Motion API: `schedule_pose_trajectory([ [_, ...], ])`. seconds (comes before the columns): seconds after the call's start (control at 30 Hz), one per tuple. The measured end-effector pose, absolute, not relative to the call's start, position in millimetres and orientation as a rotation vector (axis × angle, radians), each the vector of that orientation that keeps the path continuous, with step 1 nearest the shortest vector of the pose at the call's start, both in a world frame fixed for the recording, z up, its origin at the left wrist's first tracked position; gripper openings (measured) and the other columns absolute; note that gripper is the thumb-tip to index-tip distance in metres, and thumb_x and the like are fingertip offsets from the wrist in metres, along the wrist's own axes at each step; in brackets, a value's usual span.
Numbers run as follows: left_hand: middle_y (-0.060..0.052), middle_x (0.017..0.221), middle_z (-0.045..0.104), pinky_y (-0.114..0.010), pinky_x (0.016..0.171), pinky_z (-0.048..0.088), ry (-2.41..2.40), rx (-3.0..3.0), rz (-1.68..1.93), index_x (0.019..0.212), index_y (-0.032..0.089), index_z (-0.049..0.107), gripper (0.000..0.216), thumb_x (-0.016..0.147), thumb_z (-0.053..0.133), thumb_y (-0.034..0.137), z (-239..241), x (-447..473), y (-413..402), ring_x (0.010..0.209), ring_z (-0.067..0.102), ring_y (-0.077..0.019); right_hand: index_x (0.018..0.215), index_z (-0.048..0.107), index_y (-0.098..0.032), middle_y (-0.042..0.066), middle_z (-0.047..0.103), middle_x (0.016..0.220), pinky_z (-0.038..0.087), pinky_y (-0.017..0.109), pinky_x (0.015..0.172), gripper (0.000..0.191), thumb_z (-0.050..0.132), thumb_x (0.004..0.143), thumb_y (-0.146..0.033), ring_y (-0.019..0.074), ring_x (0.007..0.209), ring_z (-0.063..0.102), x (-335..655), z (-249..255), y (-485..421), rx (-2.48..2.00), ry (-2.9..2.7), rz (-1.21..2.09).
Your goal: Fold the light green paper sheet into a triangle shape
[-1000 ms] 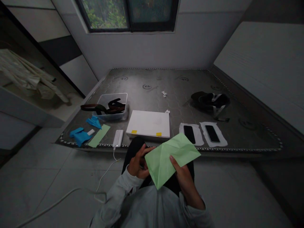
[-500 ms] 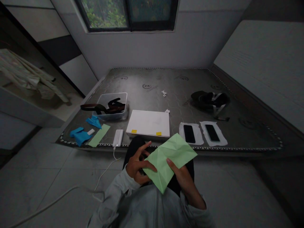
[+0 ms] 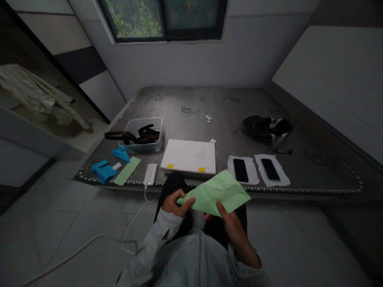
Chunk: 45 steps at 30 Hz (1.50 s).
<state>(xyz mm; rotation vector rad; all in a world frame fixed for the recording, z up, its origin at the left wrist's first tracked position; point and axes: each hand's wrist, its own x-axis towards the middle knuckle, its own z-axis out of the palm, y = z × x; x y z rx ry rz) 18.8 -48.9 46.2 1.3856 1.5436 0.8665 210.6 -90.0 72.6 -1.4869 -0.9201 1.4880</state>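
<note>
I hold a creased light green paper sheet point(image 3: 217, 193) over my lap, between both hands. My left hand point(image 3: 175, 203) pinches its left corner, thumb on top. My right hand point(image 3: 231, 223) grips the sheet's lower edge, thumb pressed on the upper face. The sheet lies nearly flat, tilted slightly away from me. Both sleeves are grey.
A dark mattress point(image 3: 227, 115) lies ahead. On it sit a white box point(image 3: 189, 156), a white power bank point(image 3: 150, 174) with a cable, two phones on white paper point(image 3: 241, 170) point(image 3: 270, 169), a clear tub of belts point(image 3: 143, 133), blue paper pieces point(image 3: 104, 171), a green strip point(image 3: 127, 170) and a dark bag point(image 3: 267, 127).
The green sheet has tipped from standing nearly upright to lying almost flat. My left hand moved from behind it to pinch its left corner; the right hand stayed on the lower edge.
</note>
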Motion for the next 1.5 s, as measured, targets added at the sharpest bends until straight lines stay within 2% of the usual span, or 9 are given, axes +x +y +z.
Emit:
schedule_pose_trajectory([
  [0.23,0.009,0.045,0.052,-0.018,0.042,0.039,1.574,1.349,0.926,0.105,0.018,0.06,0.051,0.063,0.073,0.046,48,27,-51,0.038,0.049,-0.0085,0.098,0.069,-0.02,0.01,0.075,0.095,0.051,0.042,0.083,0.054,0.071,0.063,-0.061,0.029,0.085,0.068,207,66,-84,-1.549,-0.953,1.333],
  [0.43,0.004,0.041,0.054,-0.017,0.035,0.033,1.32,1.091,0.656,0.062,0.016,0.059,0.047,0.065,0.066,0.063,51,33,-58,0.035,0.052,-0.0099,0.096,0.068,-0.016,0.012,0.075,0.094,0.053,0.039,0.081,0.051,0.06,0.075,-0.061,0.0293,0.087,0.069,207,60,-80,-1.573,-0.802,1.204],
  [0.63,-0.002,0.057,0.066,-0.02,0.044,0.036,1.174,1.048,0.648,0.078,0.011,0.071,0.059,0.066,0.063,0.068,52,34,-57,0.047,0.054,-0.0106,0.091,0.07,-0.014,0.014,0.076,0.092,0.056,0.038,0.073,0.044,0.065,0.074,-0.054,0.0305,0.084,0.071,210,61,-79,-1.535,-0.964,1.291],
  [0.83,-0.001,0.045,0.059,-0.021,0.043,0.03,1.311,0.87,0.773,0.057,0.01,0.068,0.062,0.055,0.067,0.072,49,31,-44,0.042,0.046,-0.0093,0.142,0.029,-0.022,0.015,0.049,0.14,0.05,0.045,0.093,0.061,0.054,0.087,-0.028,0.0261,0.12,0.056,215,50,-86,-1.561,-1.266,0.657],
  [0.9,-0.001,0.046,0.06,-0.021,0.043,0.032,1.332,0.824,0.795,0.055,0.01,0.067,0.062,0.051,0.069,0.072,49,32,-43,0.042,0.048,-0.0099,0.141,0.036,-0.027,0.01,0.038,0.149,0.041,0.05,0.103,0.059,0.055,0.085,-0.018,0.027,0.134,0.04,218,45,-88,-1.512,-1.585,0.404],
  [1.0,-0.004,0.05,0.065,-0.022,0.045,0.037,1.254,0.78,0.779,0.059,0.01,0.068,0.06,0.051,0.073,0.069,49,37,-47,0.045,0.053,-0.0118,0.132,0.05,-0.032,0.004,0.047,0.144,0.037,0.049,0.106,0.052,0.05,0.086,-0.009,0.0252,0.136,0.038,221,42,-87,-1.369,-1.983,0.276],
  [1.2,-0.01,0.061,0.07,-0.025,0.04,0.042,1.008,0.933,0.804,0.098,0.007,0.069,0.072,0.083,0.036,0.068,55,36,-61,0.041,0.058,-0.0154,0.114,0.067,-0.025,0.005,0.075,0.105,0.053,0.034,0.082,0.035,0.041,0.091,-0.025,0.0221,0.091,0.07,219,48,-87,-1.561,-1.593,0.682],
  [1.3,-0.012,0.089,0.074,-0.029,0.063,0.053,1.124,1.521,1.058,0.11,0.015,0.066,0.041,0.09,0.043,0.042,60,26,-58,0.071,0.068,-0.0184,0.092,0.072,-0.015,0.008,0.076,0.074,0.051,0.031,0.056,0.043,0.048,0.087,-0.05,0.023,0.062,0.067,218,53,-86,-1.755,-1.124,0.914],
  [1.5,-0.01,0.126,0.058,-0.038,0.086,0.049,1.086,2.682,1.215,0.116,0.032,0.064,0.036,0.084,0.054,0.018,52,10,-42,0.111,0.056,-0.0235,0.098,0.068,-0.013,0.012,0.076,0.087,0.054,0.037,0.064,0.054,0.064,0.073,-0.061,0.0288,0.074,0.069,217,53,-80,-1.45,-0.685,1.343],
])
